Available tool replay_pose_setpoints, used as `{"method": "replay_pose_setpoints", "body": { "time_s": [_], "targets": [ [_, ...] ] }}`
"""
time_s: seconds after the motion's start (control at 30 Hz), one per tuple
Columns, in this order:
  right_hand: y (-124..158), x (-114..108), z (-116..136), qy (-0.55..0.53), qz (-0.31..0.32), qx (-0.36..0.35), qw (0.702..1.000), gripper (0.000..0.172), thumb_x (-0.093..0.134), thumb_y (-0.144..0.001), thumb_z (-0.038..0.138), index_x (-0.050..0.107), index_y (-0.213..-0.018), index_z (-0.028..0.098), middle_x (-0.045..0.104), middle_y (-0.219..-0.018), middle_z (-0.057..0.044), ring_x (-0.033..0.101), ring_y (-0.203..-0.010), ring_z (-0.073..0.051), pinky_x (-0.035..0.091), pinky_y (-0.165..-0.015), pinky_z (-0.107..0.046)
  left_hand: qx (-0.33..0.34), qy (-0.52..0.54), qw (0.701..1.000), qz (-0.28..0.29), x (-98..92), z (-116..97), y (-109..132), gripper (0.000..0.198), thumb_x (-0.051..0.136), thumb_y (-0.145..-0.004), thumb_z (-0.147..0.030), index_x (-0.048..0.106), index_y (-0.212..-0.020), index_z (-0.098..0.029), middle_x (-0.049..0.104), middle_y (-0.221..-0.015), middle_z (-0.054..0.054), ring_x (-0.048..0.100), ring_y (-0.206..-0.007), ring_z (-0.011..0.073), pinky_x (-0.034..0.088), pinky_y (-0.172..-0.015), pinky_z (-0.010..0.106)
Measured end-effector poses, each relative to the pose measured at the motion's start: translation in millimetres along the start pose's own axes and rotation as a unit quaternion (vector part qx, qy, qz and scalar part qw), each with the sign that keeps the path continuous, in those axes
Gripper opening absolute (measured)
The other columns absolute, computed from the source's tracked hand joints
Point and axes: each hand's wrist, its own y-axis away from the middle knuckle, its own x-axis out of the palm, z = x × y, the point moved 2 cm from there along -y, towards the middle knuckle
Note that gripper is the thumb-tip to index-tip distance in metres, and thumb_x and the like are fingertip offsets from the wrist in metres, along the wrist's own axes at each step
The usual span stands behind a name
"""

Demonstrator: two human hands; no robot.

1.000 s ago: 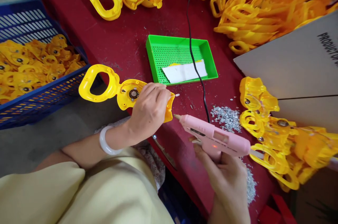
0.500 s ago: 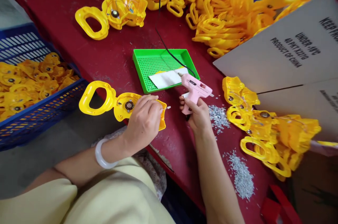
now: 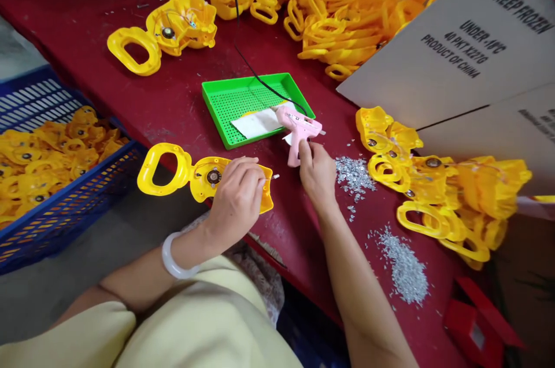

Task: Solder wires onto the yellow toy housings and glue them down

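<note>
My left hand (image 3: 237, 197) is closed over the lower end of a yellow plastic toy shell (image 3: 202, 168) with an oval ring handle and a round dark speaker-like part inside. A small pale tip (image 3: 276, 176), perhaps a bulb on a wire, sticks out past my fingertips. My right hand (image 3: 318, 174) has its thumb and curled fingers at the right edge of a pink glue gun's (image 3: 298, 128) handle; the far fingers are hidden. The gun's nozzle points over white paper (image 3: 255, 123) in a green perforated tray (image 3: 214, 116).
Clear gem-like bits (image 3: 353, 174) and small silvery pieces (image 3: 403, 270) lie in piles at right. Yellow shells (image 3: 459, 189) sit before a cardboard box (image 3: 459, 62). More yellow parts (image 3: 347, 4) are heaped behind. A blue crate (image 3: 87, 189) holds shells. A black cord (image 3: 255, 73) crosses the tray.
The glue gun has moved toward the tray and appears lower. My right hand's grip has shifted to the handle's right edge. My left hand keeps its hold on the shell.
</note>
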Motion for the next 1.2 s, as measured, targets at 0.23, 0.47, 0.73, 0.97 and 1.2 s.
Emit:
{"method": "replay_pose_setpoints", "body": {
  "time_s": [0.23,0.47,0.73,0.97,1.2],
  "targets": [
    [68.4,-34.9,22.9,-0.199,0.077,-0.083,0.973,0.022,0.058,-0.09,0.037,0.066,-0.105,0.022,0.071,-0.094,-0.003,0.065,-0.081,-0.015,0.051,-0.075,-0.029,0.024,0.037,0.997,0.068,-7.5,-6.3,-5.0,0.01,0.05,-0.092,-0.014,0.056,-0.084,-0.017,0.063,-0.094,0.007,0.057,-0.105,0.0225,0.05,-0.094,0.043],
    [92.1,-32.4,25.4,-0.331,0.123,0.043,0.935,0.015,0.069,-0.082,0.035,0.069,-0.085,0.021,0.071,-0.08,0.0,0.065,-0.072,-0.013,0.054,-0.071,-0.027,-0.002,0.043,0.993,0.111,-9.5,-4.8,-9.2,0.011,0.051,-0.092,-0.017,0.056,-0.083,-0.018,0.061,-0.096,0.007,0.056,-0.104,0.0217,0.048,-0.092,0.042],
    [92.0,-19.6,18.0,-0.431,0.147,0.12,0.882,0.016,0.074,-0.075,0.034,0.069,-0.078,0.02,0.067,-0.071,0.002,0.057,-0.062,-0.009,0.05,-0.064,-0.023,-0.008,0.03,0.994,0.106,-6.7,-4.9,-11.2,0.01,0.053,-0.089,-0.014,0.055,-0.08,-0.017,0.059,-0.097,0.007,0.056,-0.106,0.0222,0.048,-0.093,0.041],
    [95.6,-10.6,14.4,-0.462,0.17,0.153,0.857,0.015,0.076,-0.074,0.033,0.068,-0.076,0.02,0.064,-0.068,0.002,0.052,-0.059,-0.008,0.045,-0.058,-0.022,0.004,0.007,0.992,0.123,-6.4,-4.1,-11.8,0.011,0.054,-0.085,-0.01,0.055,-0.076,-0.016,0.058,-0.096,0.008,0.055,-0.107,0.0241,0.049,-0.094,0.044],
    [97.8,-6.4,13.8,-0.457,0.177,0.17,0.855,0.019,0.076,-0.072,0.036,0.067,-0.075,0.019,0.063,-0.067,0.002,0.05,-0.058,-0.009,0.044,-0.056,-0.023,0.019,-0.006,0.992,0.128,-6.5,-2.6,-11.4,0.012,0.054,-0.086,-0.01,0.054,-0.076,-0.016,0.058,-0.098,0.008,0.055,-0.109,0.0238,0.049,-0.094,0.044]
  ]
}}
